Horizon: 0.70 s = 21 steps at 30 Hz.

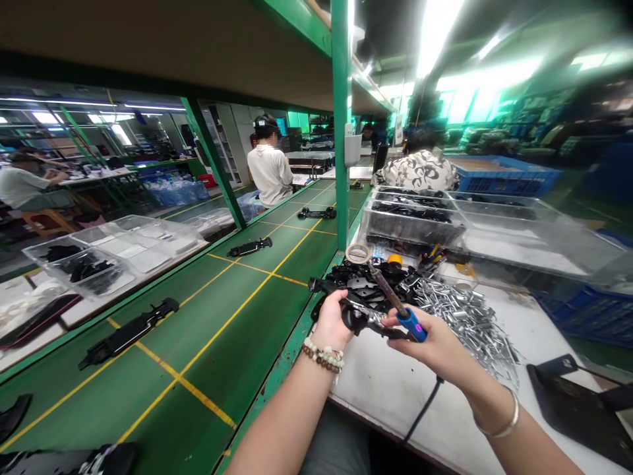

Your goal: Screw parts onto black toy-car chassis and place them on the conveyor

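My left hand (pixel 333 322) is closed around a black plastic chassis-like part (pixel 357 318), with a shiny metal piece lying along it. My right hand (pixel 435 346) grips the blue handle of a soldering iron (pixel 411 324), its shaft pointing up and away to the left. The fingers of that hand also reach the right end of the black part. Just beyond both hands lies a heap of black plastic parts (pixel 366 280). To its right spreads a pile of silver metal pieces (pixel 469 326) on the white table (pixel 390 386).
On my left runs a green conveyor belt (pixel 217 336) carrying black chassis parts (pixel 129 333). A green post (pixel 340 132) rises ahead. Clear plastic bins (pixel 415 221), a tape roll (pixel 358 253) and a black stand (pixel 578 409) surround the workplace. Co-workers (pixel 270 171) sit farther off.
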Tool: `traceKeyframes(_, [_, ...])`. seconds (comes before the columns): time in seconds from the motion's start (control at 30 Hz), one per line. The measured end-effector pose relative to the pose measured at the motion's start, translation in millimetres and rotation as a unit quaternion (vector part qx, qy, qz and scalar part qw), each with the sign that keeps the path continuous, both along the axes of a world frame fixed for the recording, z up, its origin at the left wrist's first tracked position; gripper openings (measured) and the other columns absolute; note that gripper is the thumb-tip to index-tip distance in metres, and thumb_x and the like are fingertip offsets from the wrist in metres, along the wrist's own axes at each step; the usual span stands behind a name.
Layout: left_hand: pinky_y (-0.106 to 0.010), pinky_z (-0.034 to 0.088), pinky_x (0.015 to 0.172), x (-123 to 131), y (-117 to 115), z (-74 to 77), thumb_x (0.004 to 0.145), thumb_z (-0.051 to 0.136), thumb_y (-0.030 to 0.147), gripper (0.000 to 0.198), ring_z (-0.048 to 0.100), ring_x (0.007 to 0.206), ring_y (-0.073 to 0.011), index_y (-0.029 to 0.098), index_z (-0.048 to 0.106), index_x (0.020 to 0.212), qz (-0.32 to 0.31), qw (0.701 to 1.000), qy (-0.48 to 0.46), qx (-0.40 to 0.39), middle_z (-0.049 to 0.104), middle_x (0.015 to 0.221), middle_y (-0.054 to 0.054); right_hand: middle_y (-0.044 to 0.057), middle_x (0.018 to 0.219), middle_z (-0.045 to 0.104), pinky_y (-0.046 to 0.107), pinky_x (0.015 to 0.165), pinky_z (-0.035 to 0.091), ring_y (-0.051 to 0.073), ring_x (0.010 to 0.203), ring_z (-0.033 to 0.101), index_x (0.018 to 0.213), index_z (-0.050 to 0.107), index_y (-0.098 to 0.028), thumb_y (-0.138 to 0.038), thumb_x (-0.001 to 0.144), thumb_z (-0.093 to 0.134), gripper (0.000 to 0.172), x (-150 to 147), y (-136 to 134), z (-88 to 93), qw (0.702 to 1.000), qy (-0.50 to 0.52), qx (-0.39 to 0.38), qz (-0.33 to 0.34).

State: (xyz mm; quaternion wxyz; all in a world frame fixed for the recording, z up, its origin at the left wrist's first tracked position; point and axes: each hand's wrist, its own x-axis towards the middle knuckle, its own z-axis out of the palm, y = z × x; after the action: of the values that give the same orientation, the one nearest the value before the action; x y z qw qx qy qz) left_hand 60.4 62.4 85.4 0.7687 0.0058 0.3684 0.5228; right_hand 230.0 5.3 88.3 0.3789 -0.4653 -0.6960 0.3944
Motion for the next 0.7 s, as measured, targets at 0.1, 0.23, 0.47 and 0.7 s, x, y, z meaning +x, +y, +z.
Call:
traceKeyframes(0.1, [-0.033, 0.050, 0.060, 1.6, 0.3, 2.6, 0.080, 0.051, 0.019, 0.014, 0.060, 0.051, -0.0190, 0.010, 0.061, 0.078, -0.018, 1.000, 0.001, 0.006, 0.062, 0.056, -0.006, 0.004, 0.098, 0.066, 0.037, 0.085, 0.048, 0.024, 0.093, 0.061, 0.087, 0.069, -0.022, -0.027, 0.067, 0.070, 0.021, 0.6, 1.1, 4.0, 1.000, 0.003, -0.010, -0.006])
traceKeyframes(0.23, [-0.036, 0.052, 0.065, -4.7, -0.2, 2.0, 0.080, 0.055, 0.027, 0.021, 0.064, 0.060, -0.0219, 0.008, 0.063, 0.084, -0.027, 0.999, 0.002, 0.023, 0.065, 0.064, -0.009, 0.003, 0.098, 0.067, 0.032, 0.070, 0.051, 0.020, 0.078, 0.063, 0.094, 0.066, -0.022, -0.027, 0.065, 0.071, 0.030, -2.7, -2.2, 12.4, 1.000, 0.004, -0.023, -0.015])
traceKeyframes(0.47, [-0.039, 0.054, 0.068, -39.8, 5.6, 3.9, 0.080, 0.054, 0.035, 0.027, 0.066, 0.068, -0.0246, 0.011, 0.063, 0.091, 0.017, 0.999, 0.034, 0.011, 0.068, 0.070, -0.008, 0.007, 0.095, 0.068, 0.025, 0.037, 0.037, 0.007, 0.038, 0.043, 0.099, 0.064, -0.019, -0.048, 0.067, 0.068, 0.043, 7.0, 10.6, -6.2, 0.982, 0.053, -0.032, -0.176])
traceKeyframes(0.7, [-0.038, 0.055, 0.058, -90.0, 6.8, 15.6, 0.080, 0.051, 0.041, 0.032, 0.065, 0.063, -0.0242, 0.011, 0.061, 0.088, 0.082, 0.994, 0.069, -0.001, 0.065, 0.067, -0.009, 0.003, 0.059, 0.064, 0.030, 0.045, 0.042, 0.017, 0.044, 0.054, 0.080, 0.065, -0.015, -0.046, 0.069, 0.066, 0.033, 2.1, 47.8, -76.0, 0.971, -0.062, -0.025, -0.228])
